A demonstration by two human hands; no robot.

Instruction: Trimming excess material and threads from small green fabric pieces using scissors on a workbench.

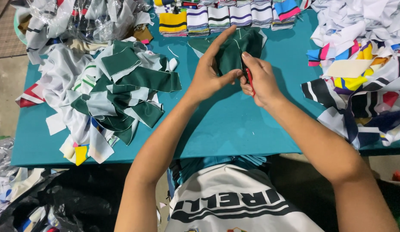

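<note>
Pinching green fabric [234, 51], left hand [210, 75] meets right hand [260, 81] gripping red tool [250, 81].

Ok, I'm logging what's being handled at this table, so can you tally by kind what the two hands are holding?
dark green fabric piece, pinched by the left hand: 1
red-handled cutter, in the right hand: 1
Total: 2

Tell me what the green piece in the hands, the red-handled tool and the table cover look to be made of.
Green piece: thin matte cloth, probably a synthetic knit; it folds softly. Red-handled tool: handle looks like glossy plastic; the blade is hidden by the right hand, likely metal. Table cover: smooth teal fabric, faintly creased, draped over the edge.
</note>
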